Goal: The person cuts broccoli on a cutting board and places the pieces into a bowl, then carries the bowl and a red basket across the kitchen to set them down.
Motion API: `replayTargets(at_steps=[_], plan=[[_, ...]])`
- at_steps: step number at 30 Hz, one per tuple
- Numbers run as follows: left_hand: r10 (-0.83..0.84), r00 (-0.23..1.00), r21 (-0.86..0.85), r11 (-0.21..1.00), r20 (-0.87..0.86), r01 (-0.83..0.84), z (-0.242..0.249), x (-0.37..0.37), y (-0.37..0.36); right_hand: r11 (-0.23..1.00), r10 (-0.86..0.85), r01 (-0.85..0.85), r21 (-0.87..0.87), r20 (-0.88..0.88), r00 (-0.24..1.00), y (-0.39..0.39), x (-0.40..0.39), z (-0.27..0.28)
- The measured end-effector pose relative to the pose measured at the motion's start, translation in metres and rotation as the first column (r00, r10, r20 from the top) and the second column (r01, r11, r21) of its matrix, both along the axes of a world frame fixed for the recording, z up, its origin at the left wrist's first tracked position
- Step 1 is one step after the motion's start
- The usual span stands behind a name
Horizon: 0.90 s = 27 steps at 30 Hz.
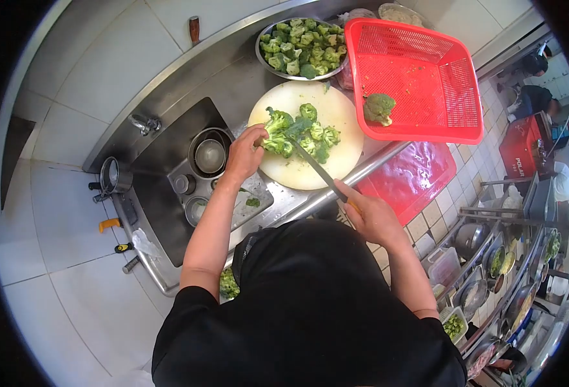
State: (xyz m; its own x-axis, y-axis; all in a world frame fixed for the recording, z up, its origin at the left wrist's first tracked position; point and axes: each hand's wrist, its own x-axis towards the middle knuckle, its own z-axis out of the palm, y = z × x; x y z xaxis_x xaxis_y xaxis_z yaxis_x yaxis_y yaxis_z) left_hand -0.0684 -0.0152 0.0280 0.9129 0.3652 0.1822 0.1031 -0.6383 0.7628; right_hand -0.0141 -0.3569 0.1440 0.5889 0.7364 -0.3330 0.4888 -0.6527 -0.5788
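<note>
A round white cutting board (278,175) lies on the steel counter with cut broccoli florets (321,137) spread over its upper middle. My left hand (247,153) is closed on a head of broccoli (276,132) at the board's left edge. In my right hand (371,218) is the handle of a knife (316,166), its blade pointing up and left across the board. The blade's tip end is in among the broccoli, close to my left hand. Behind the board stands a steel bowl (260,59) heaped with florets.
A red plastic basket (413,126) holding one broccoli head (379,109) stands at the right, partly over the counter edge. Below it is a red container (420,177). The sink (162,161) at the left holds pots and a tray. Shelves (490,258) with pans line the right; a person (534,100) is farther back.
</note>
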Motion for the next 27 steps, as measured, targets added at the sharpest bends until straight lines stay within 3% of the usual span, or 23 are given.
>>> replayTargets(at_steps=[6,14,18,22,26,27], plan=[[-0.008,1.000,0.011,1.000,0.012,0.008,0.002,0.003,-0.002,0.995,-0.027,0.025,0.093,0.015,1.000,0.005,-0.001,0.005],[-0.052,0.998,0.031,0.998,-0.042,0.053,0.011,0.010,-0.008,0.997,0.006,-0.003,-0.081,0.032,0.999,0.021,0.009,0.008],[-0.096,0.995,0.069,0.993,-0.005,0.096,0.007,0.015,-0.005,0.996,0.023,-0.017,-0.089,0.072,0.997,0.036,0.020,0.011],[-0.089,0.993,0.001,0.996,-0.082,0.089,0.017,0.019,-0.005,0.997,0.005,-0.007,-0.077,-0.021,1.000,0.030,0.018,0.019],[-0.125,0.992,0.059,0.990,-0.021,0.126,0.005,0.022,-0.011,0.997,-0.001,-0.004,-0.071,-0.065,0.998,0.030,0.020,0.027],[-0.139,0.990,0.075,0.987,-0.016,0.140,0.005,0.023,-0.011,0.986,-0.032,0.018,-0.164,-0.084,0.996,0.042,0.018,0.044]])
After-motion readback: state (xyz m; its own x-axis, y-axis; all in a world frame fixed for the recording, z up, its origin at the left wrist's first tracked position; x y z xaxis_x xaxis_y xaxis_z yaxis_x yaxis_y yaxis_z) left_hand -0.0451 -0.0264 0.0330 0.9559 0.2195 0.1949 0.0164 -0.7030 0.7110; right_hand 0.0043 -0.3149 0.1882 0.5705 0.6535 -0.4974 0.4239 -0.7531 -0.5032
